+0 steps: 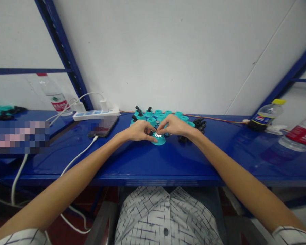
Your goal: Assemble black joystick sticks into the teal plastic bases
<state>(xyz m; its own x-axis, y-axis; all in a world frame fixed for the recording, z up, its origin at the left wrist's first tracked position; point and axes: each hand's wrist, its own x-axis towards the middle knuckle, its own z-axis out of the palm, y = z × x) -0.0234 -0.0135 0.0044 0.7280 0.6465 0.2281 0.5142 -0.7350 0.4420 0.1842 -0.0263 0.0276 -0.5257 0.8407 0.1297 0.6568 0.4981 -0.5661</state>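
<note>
A flared teal piece [158, 141], like a small suction cup, stands on the blue table in front of me, with something shiny and silvery [158, 135] in its top. My left hand [140, 131] grips the teal piece from the left, thumb at its near side. From the right, my right hand [174, 125] bends over it with thumb and fingertips pinched together at the silvery top. What those fingertips hold is too small to make out. Just behind my hands are several more teal pieces [168, 112], some with black elbow-shaped parts [149, 109] on top.
Black parts [200, 124] lie in a heap right of my hands. Leftward on the table [188, 166] are a charging phone [108, 126], a power strip [91, 114] and a water bottle [56, 97]. A cola bottle [265, 115] and another bottle [302, 132] stand right.
</note>
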